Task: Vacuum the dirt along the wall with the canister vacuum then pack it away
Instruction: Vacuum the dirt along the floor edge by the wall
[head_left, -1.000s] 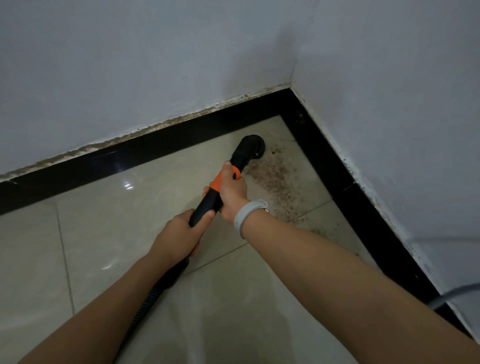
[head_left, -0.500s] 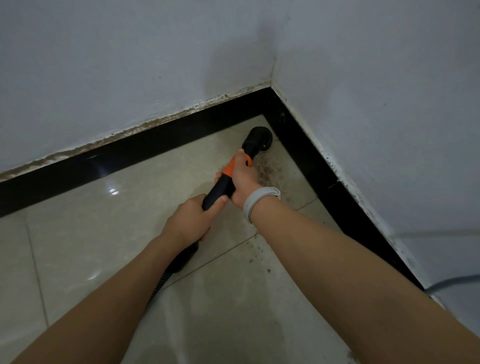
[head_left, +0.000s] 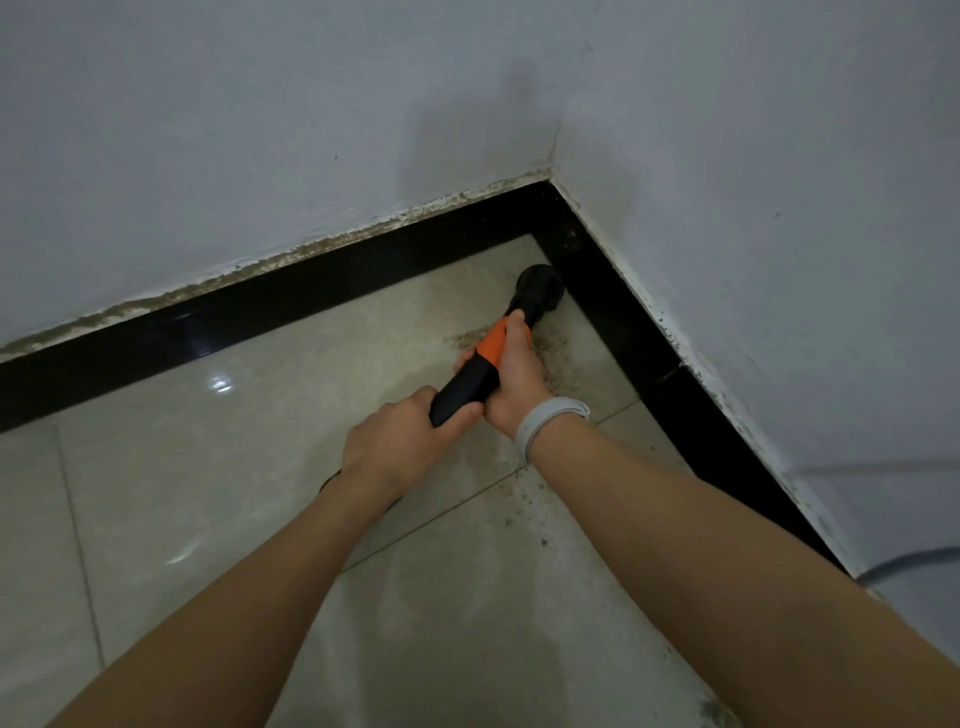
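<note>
our left hand (head_left: 397, 441) and right hand (head_left: 514, 382) both wrapped tight round the wand (head_left: 470, 382), nozzle (head_left: 540, 291) jammed in the corner at 1 o'clock, dirt (head_left: 558, 358) just right of it

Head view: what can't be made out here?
- Canister body: out of frame, head view.
- Hose: nearly all hidden behind left hand and forearm.
- Brush head mouth: faces the floor, contact unclear.
- Dirt under right hand: covered.
- Grey cable: cut by right edge.
</note>
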